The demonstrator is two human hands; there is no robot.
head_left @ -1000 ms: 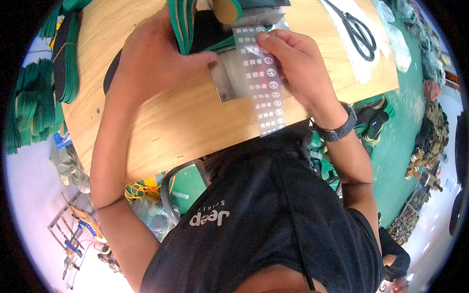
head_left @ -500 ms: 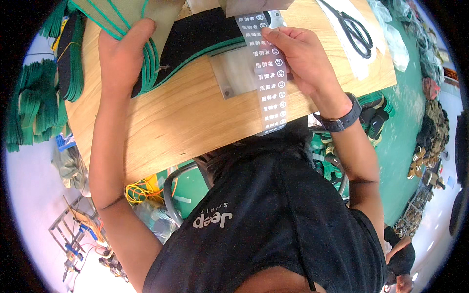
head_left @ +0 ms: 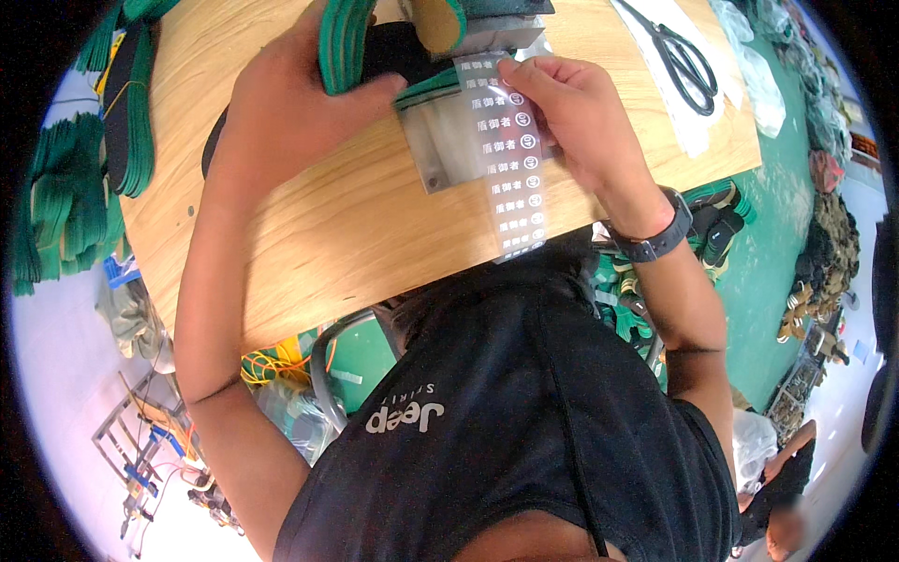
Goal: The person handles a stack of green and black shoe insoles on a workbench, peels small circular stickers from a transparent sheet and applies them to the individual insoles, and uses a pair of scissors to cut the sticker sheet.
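Note:
My left hand [head_left: 290, 112] is wrapped round a bent stack of green-edged insoles [head_left: 345, 47] at the top of the table. Its thumb reaches right along the near side of a black insole [head_left: 393, 54]. A beige rounded insole end [head_left: 440, 23] shows just beyond. My right hand [head_left: 576, 112] pinches the side of a clear strip of white-printed labels [head_left: 510, 169], which hangs down past the table's front edge. The strip's upper end lies over the green insole edge, close to a metal block [head_left: 501, 33]. The fingertips behind the strip are hidden.
A flat metal plate [head_left: 440, 155] is set on the wooden table [head_left: 309, 253]. Black scissors [head_left: 684, 70] lie on white paper [head_left: 660, 103] at the right. More green-edged insoles [head_left: 131, 122] are stacked at the left edge. A person [head_left: 782, 487] is at the lower right.
My left hand has moved right and up with the insoles, which are now bent near the metal block. The label strip has shifted slightly down; my right hand still pinches it.

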